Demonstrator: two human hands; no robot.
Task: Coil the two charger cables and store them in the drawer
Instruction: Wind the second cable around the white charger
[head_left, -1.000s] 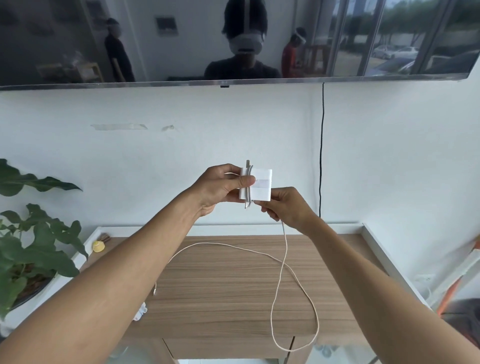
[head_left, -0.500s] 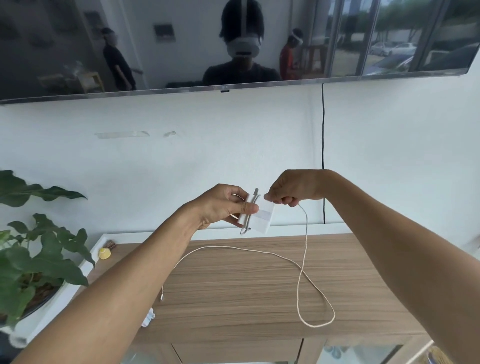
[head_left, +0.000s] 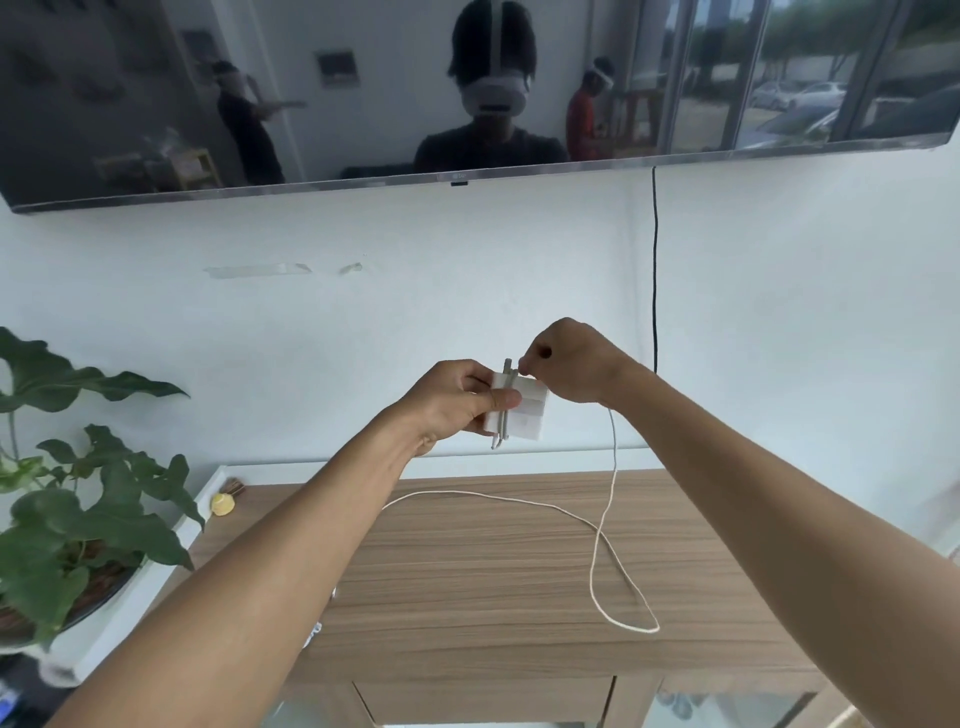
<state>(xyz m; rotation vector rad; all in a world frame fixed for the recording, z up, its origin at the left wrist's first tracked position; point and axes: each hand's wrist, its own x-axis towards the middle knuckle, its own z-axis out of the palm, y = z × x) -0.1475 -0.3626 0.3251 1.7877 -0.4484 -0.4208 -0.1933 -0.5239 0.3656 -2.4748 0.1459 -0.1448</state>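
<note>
My left hand (head_left: 460, 402) grips a white square charger block (head_left: 524, 413) in mid-air above the cabinet, thumb pressed on its face. A few turns of thin white cable are wound round the block's middle. My right hand (head_left: 569, 366) is at the block's top right corner and pinches the white cable (head_left: 613, 467) there. From that hand the cable hangs down, makes a long loop on the wooden cabinet top (head_left: 467, 587), and runs back left behind my left forearm. A second cable is not clearly visible. No drawer shows open.
A potted plant (head_left: 67, 499) stands on a white ledge at the left, with a small yellow object (head_left: 223, 504) beside it. A wall-mounted TV (head_left: 467, 88) hangs above, and a black cord (head_left: 654, 270) runs down the wall. Glass cabinet doors show at the bottom edge.
My right hand went from under the block up over its top, carrying the cable round it. The hanging loop on the cabinet top has shortened. My left hand kept its grip.
</note>
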